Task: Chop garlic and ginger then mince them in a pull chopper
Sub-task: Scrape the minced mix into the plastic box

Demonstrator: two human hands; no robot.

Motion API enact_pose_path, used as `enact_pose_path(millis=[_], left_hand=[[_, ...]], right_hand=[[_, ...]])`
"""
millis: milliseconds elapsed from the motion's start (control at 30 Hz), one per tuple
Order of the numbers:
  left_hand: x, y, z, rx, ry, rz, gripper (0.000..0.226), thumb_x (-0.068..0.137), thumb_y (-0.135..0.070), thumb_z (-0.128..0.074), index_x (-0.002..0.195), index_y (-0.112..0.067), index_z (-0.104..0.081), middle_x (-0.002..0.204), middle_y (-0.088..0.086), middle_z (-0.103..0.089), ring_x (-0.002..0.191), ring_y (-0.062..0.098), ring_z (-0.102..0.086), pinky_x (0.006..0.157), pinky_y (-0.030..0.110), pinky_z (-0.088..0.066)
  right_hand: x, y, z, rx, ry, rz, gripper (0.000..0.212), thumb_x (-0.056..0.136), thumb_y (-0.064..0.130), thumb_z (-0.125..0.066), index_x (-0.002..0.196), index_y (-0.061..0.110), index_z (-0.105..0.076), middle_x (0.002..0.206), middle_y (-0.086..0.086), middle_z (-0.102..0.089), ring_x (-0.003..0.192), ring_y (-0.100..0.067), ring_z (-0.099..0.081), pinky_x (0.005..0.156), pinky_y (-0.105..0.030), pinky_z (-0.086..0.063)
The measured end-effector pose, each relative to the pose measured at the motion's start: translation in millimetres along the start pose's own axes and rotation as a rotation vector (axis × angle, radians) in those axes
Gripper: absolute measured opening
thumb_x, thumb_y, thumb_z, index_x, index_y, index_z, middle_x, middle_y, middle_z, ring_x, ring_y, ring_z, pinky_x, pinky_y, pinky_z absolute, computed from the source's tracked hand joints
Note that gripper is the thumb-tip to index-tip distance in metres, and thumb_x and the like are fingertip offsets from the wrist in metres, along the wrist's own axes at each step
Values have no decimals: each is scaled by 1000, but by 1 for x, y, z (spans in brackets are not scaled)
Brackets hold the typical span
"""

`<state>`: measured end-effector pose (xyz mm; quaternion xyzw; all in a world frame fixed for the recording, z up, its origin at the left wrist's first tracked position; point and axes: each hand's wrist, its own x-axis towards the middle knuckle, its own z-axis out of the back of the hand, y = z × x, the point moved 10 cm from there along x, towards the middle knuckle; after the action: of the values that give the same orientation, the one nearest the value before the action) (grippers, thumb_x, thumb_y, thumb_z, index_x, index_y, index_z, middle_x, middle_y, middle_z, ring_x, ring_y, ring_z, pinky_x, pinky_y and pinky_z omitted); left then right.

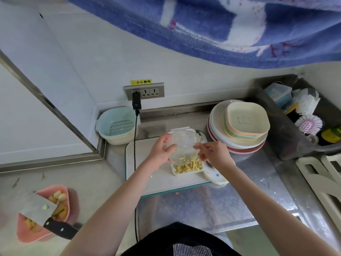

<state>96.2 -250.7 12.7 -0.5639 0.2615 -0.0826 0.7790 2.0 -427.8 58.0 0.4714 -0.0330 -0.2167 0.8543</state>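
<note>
On the cutting board (147, 174) near the bench's back edge, the left hand (161, 152) grips the clear chopper bowl (181, 146), tilted over a small white container (186, 168) that holds minced garlic and ginger (186, 166). The right hand (212, 152) touches the bowl's right rim with curled fingers — whether it grips, I cannot tell. At the bench's front-left corner a pink dish (60, 206) holds garlic cloves (60, 196) and ginger pieces, a cleaver (39, 209) across it — the chopper's lid (214, 174) lies just right of the container.
</note>
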Motion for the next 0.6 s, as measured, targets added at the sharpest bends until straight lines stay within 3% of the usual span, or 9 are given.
enact_pose_path(millis=[133, 200, 267, 367, 500, 600], left_hand=[[-1, -8, -1, 106, -24, -77, 41, 93, -20, -59, 131, -21, -44, 125, -2, -41, 101, 19, -51, 64, 36, -60], [-3, -15, 1, 159, -59, -149, 45, 92, -17, -59, 134, -14, -43, 128, 1, -42, 108, 19, -48, 70, 30, -57], [-7, -22, 4, 220, -96, -209, 47, 91, -16, -60, 134, -10, -43, 126, -1, -43, 115, 15, -44, 83, 22, -46], [-11, -28, 6, 260, -124, -266, 45, 90, -15, -62, 131, -8, -45, 124, -1, -47, 116, 9, -41, 92, 17, -30], [-14, -37, 3, 306, -118, -316, 46, 88, -19, -65, 129, -8, -46, 124, 1, -50, 115, 10, -44, 94, 20, -33], [-14, -40, 1, 336, -126, -306, 45, 88, -24, -64, 127, -8, -47, 123, 4, -52, 112, 15, -50, 93, 29, -42]], right_hand=[[-4, 4, -20, -125, 88, 25, 40, 90, 43, -60, 76, 10, -76, 59, -4, -68, 55, -15, -64, 64, -26, -49], [-13, -1, -25, -138, 123, 38, 42, 91, 42, -59, 71, 8, -75, 57, -5, -68, 53, -14, -62, 65, -26, -48], [-20, -10, -22, -162, 135, 38, 43, 91, 42, -59, 68, 8, -74, 54, -2, -66, 51, -10, -60, 63, -23, -45], [-24, -14, -5, -134, 59, 21, 41, 91, 37, -60, 68, 6, -74, 47, 4, -62, 46, -1, -56, 54, -12, -39], [-23, 17, 24, -102, -127, 155, 46, 91, 36, -61, 60, 3, -67, 50, -5, -61, 46, -23, -56, 56, -31, -45], [-26, 51, 34, -265, -182, 373, 42, 93, 28, -60, 65, -3, -66, 50, -16, -52, 47, -31, -48, 50, -32, -31]])
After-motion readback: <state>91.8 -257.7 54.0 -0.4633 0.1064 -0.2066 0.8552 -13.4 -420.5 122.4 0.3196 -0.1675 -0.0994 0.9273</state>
